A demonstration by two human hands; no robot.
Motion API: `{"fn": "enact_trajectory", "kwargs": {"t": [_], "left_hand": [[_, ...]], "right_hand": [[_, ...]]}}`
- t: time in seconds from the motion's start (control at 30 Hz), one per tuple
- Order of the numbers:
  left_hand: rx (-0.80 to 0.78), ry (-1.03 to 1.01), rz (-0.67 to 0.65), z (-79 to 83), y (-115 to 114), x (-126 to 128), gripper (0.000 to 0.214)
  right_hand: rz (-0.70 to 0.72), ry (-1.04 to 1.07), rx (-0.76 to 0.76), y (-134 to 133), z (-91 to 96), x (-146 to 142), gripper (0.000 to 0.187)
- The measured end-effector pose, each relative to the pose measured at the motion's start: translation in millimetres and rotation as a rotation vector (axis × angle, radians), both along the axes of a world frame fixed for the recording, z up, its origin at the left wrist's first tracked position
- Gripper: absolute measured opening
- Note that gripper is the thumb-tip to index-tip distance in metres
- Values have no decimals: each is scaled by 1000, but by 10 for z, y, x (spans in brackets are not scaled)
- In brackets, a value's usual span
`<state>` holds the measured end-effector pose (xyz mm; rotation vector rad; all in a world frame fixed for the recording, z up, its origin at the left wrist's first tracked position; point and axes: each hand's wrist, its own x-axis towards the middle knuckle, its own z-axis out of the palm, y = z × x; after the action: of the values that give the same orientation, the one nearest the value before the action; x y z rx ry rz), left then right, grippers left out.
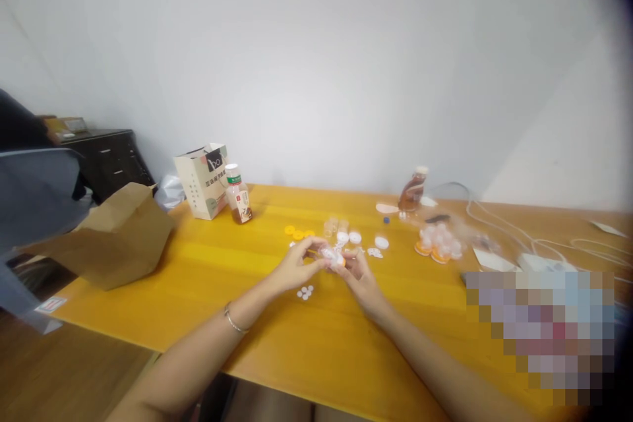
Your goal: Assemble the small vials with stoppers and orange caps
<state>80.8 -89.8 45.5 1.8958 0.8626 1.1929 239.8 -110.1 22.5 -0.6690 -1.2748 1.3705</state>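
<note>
Both forearms reach in from the lower edge, angled toward each other, and the hands meet above the middle of the wooden table (277,316). Left hand (298,266): wrist fairly straight, fingers curled over the far side, thumb along the near side, the grip nearly closed on a small clear container (327,253). A thin bracelet (234,320) circles that wrist. Right hand (364,281): fingers bent inward, thumb and fingertips drawn together at the container's orange end, touching it. The container lies tilted between the two hands, apparently raised off the tabletop.

Just below the left hand, a loose cluster of white discs (305,292). Beyond the hands: yellow caps (297,235), white caps (355,237), and more small white pieces (374,253) near the right fingers. To the right, well apart from the hands, a group of clear containers with orange bases (439,244). At the back, a labelled bottle (239,198) beside a printed paper bag (202,181), and a brown bottle (413,191) on the other side.

Hard to make out: blur softens the fingertips, and the fingers cover much of the held container, so its contents cannot be read. The tips of the left fingers are partly hidden behind it. Coarse blocks mask the lower right; both upper arms are cut off by the frame.
</note>
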Motion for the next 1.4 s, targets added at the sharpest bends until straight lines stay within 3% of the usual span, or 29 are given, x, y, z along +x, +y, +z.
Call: {"fn": "enact_trajectory", "kwargs": {"t": [0.07, 0.17, 0.37, 0.43, 0.53, 0.63, 0.73, 0.93, 1.07, 1.2, 1.27, 1.4], "left_hand": [[-20, -28, 37, -29, -8, 54, 24], [1, -64, 23, -26, -25, 88, 20], [-55, -41, -175, 21, 6, -8, 28], [-72, -48, -182, 8, 17, -17, 32], [-57, -80, -79, -31, 3, 19, 35], [10, -62, 15, -50, -33, 57, 31], [61, -24, 3, -31, -51, 43, 28], [182, 142, -36, 50, -41, -47, 24], [201, 156, 92, 9, -40, 8, 17], [68, 142, 230, -55, -19, 57, 28], [33, 164, 175, -23, -21, 23, 27], [132, 195, -114, 139, -57, -107, 35]], "right_hand": [[-48, -34, 43, -5, -2, -1, 28], [-2, 27, -4, -14, -2, -19, 26], [278, 146, -270, -10, 48, -47, 25], [211, 136, -227, -10, 37, -49, 23], [6, 47, -60, -22, -4, -54, 25], [-86, -32, 72, -35, -28, -56, 30], [-70, -47, 98, -33, -17, -48, 32], [70, -67, -12, -6, 2, -25, 25], [10, -96, 63, -38, 7, -59, 24], [-40, -87, 119, -61, 13, -78, 27], [-30, -91, 89, -47, 11, -56, 27], [44, -103, 43, -6, 6, 6, 25]]}}
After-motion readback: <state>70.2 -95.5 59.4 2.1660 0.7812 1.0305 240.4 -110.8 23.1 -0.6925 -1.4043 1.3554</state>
